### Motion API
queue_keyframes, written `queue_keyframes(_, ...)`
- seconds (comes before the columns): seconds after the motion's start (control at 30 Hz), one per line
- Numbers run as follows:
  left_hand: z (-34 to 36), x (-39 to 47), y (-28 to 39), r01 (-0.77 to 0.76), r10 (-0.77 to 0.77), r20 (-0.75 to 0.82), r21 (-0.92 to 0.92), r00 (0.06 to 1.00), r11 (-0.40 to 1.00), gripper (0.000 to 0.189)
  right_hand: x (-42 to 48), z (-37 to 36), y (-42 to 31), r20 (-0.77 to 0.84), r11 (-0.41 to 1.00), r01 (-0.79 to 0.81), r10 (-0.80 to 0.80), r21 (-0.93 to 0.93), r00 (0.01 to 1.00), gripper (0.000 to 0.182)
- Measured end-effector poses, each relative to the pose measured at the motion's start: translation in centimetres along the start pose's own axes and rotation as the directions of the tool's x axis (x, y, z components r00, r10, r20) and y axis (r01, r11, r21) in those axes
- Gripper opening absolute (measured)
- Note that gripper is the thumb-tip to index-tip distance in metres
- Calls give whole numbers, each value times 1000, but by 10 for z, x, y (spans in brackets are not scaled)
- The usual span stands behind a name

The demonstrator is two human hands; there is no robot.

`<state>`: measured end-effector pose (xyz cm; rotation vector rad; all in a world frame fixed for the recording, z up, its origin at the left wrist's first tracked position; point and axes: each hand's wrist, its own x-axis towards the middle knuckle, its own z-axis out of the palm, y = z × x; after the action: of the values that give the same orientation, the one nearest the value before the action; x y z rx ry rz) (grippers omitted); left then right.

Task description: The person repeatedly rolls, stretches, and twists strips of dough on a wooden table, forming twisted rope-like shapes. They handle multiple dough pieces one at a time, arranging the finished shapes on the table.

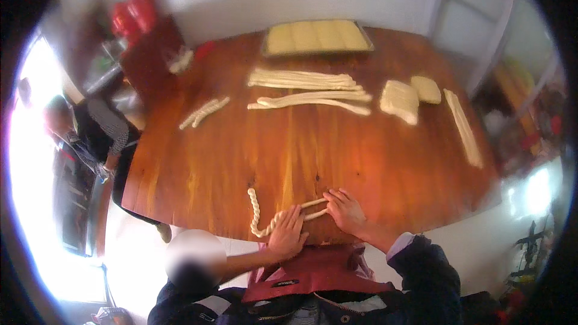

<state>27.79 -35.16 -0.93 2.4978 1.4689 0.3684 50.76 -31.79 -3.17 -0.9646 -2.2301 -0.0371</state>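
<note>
Near the table's front edge lies a twisted dough rope [256,211], bent into an L. My left hand [289,232] rests across its right-hand part with the fingers stretched out over it. Beyond those fingers the dough runs on as two untwisted dough strands [314,208], side by side with a narrow gap. Their right ends go under the fingertips of my right hand [347,213], which touch both. My left palm hides part of the rope, and its grip underneath cannot be seen.
Farther back on the wooden table [289,144] are two short dough twists [205,113], long dough strips [302,80], two dough slabs [399,101], another strip [463,128] and a tray of dough [316,37]. A person [97,131] is beyond the left edge.
</note>
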Motion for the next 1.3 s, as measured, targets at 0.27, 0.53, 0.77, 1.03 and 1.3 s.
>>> queue_keyframes(0.27,18,90,-21,131,-130,-106,7,986,991,59,65,35,35,-80,915,-391,399,101,913,7)
queue_keyframes(0.53,54,56,-20,163,-173,-116,-90,978,983,34,65,5,24,499,931,-363,331,-35,801,18)
queue_keyframes(0.77,38,44,-12,-182,181,17,128,983,975,60,18,10,10,43,998,-41,43,-43,998,11)
queue_keyframes(1.03,28,109,-14,243,-245,16,55,969,968,56,62,26,33,82,911,-412,413,-26,907,16)
queue_keyframes(1.3,15,6,25,-54,44,114,86,993,995,70,-30,13,10,93,998,-59,59,-2,994,25)
